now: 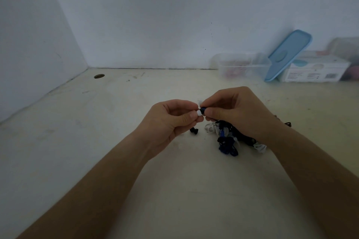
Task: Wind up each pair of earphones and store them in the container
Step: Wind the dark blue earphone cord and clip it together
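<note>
Nearest the camera, two bare forearms reach forward over the pale desk (174, 190) and meet just above it. The left hand (171, 120) has its thumb and forefinger curled in and pinching the white tip end of a small earbud (201, 111). The right hand (237, 112) pinches the dark blue body of the same earbud from the other side. The earbud's short axis therefore runs left to right between the two sets of fingertips, which almost touch. Its cable cannot be traced, but it seems to drop beneath the right hand. There a tangle of earphones (227, 141), with dark blue, black and white cords, lies on the desk, partly hidden under the right palm and wrist. The right hand is thus the nearer one to the loose cord, and any winding would probably draw cord up from below and right of the pinch. A small loose black piece (194, 131), perhaps an ear tip, sits on the desk just below the left fingertips. Well beyond, at the far right against the wall, stands the clear plastic container (242, 68), open. Its blue lid (287, 56) leans tilted just beside it, next to a white carton (318, 72). A round hole (99, 76) marks the desk's far left.
</note>
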The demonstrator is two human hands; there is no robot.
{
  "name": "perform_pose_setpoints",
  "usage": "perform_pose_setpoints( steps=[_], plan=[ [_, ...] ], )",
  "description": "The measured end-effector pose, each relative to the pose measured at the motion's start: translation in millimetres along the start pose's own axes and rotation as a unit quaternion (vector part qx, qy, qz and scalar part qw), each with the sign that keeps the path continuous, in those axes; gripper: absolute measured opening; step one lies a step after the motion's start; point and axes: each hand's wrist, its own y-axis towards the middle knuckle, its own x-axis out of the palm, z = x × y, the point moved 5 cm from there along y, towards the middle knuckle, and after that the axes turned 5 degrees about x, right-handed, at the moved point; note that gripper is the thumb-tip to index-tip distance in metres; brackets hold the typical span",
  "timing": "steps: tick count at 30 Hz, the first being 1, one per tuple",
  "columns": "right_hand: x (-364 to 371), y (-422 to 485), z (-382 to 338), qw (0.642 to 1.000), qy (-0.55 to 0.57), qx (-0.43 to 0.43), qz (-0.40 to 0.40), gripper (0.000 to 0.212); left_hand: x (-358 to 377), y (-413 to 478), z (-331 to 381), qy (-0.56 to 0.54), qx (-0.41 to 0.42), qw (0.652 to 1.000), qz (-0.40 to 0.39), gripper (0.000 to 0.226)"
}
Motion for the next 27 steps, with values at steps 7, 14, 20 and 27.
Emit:
perform_pose_setpoints(
  steps=[7, 14, 20, 27],
  plan=[
    [1.6, -0.2, 1.8, 1.000, 0.003, -0.011, 0.017, 0.012, -0.7, 0.2, -1.0, 0.009, -0.001, 1.000, 0.008, 0.015],
    [1.2, 0.6, 2.5, 1.000, 0.013, -0.006, 0.009, 0.014, 0.0, 1.5, -1.6, -0.007, 0.004, 1.000, 0.008, 0.016],
    [0.1, 0.4, 2.2, 1.000, 0.014, -0.014, 0.016, 0.012, 0.3, 1.5, -2.2, -0.007, 0.007, 1.000, 0.008, 0.016],
    [3.1, 1.1, 4.5, 0.999, -0.005, -0.012, 0.040, 0.010, -0.4, 2.1, -3.2, -0.008, 0.015, 1.000, 0.021, 0.015]
  ],
)
